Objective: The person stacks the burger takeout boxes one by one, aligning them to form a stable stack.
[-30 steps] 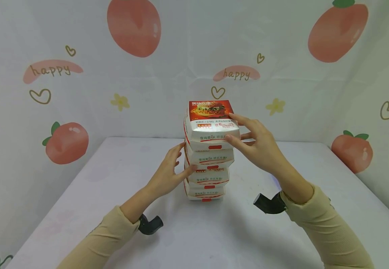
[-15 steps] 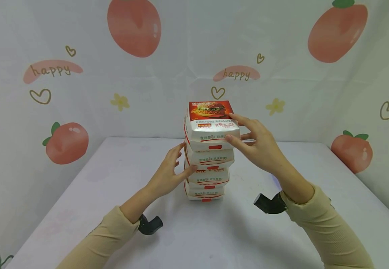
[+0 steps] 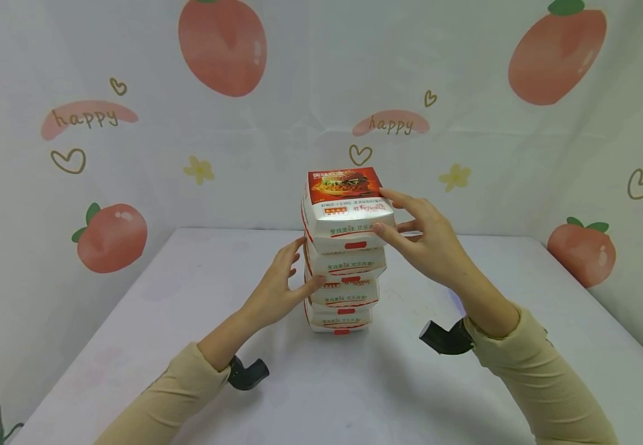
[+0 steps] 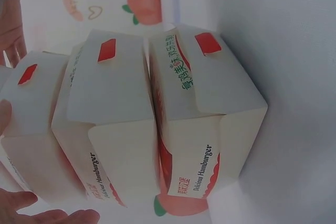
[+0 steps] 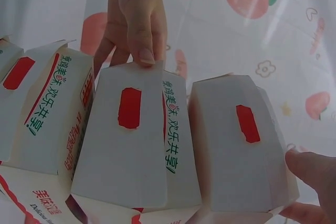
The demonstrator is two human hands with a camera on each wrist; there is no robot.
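Observation:
Several white paper hamburger boxes stand in one stack at the middle of the table, seen in the head view. The top hamburger box [image 3: 332,213], with a burger picture on its lid, sits slightly askew. My right hand [image 3: 432,244] grips its right side, thumb at the front corner and index finger on the lid's edge. My left hand [image 3: 273,290] holds the left side of the second hamburger box [image 3: 354,262] from the top, its thumb [image 5: 142,48] at the front corner and the other fingers along the side. In the left wrist view the bottom hamburger box [image 4: 239,103] rests on the table.
The white table [image 3: 321,395] carries the stack. Behind it hangs a pale cloth backdrop [image 3: 277,154] printed with fruit, hearts and flowers. Black wrist cameras [image 3: 247,374] stick out below both wrists.
The top hamburger box has shifted and turned slightly to the left. Both hands keep nearly the same place, and the lower boxes stay where they were.

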